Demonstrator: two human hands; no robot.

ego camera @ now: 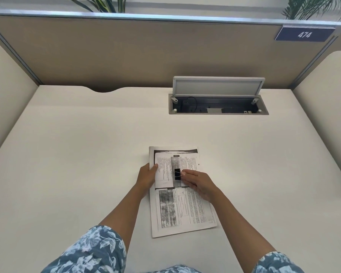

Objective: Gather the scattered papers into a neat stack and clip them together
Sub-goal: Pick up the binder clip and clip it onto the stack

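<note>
Both hands meet over the stack of papers [182, 205], which lies flat on the pale worktop [87, 144], well in front of the open cable box [218, 105] sunk into the worktop's far side. The left hand [146, 177] grips the stack's left edge, thumb lying on the top sheet and the other fingers hidden beneath or beside the paper. The right hand [200, 184] rests on the stack from the right, its fingertips [184, 173] pinching the thin wire handle of a black binder clip [178, 174]; the clip sits on the upper half of the top page, between the two hands and touching the right one. Whether its jaws already bite the sheets I cannot tell. The pages are white, thin and rectangular, photocopied with dense grey text, a dark table and black borders; the sheets are not quite aligned, with lower ones showing past the top and bottom edges. The worktop looks smooth and matte, cream in tone. Behind the cable box, whose grey metal lid [218, 86] stands upright, rises a tan fabric partition [126, 52] with a metal rail and a blue plate [304, 34] reading 474. Short sleeves [91, 251] in a blue and white leaf print cover the upper arms.
</note>
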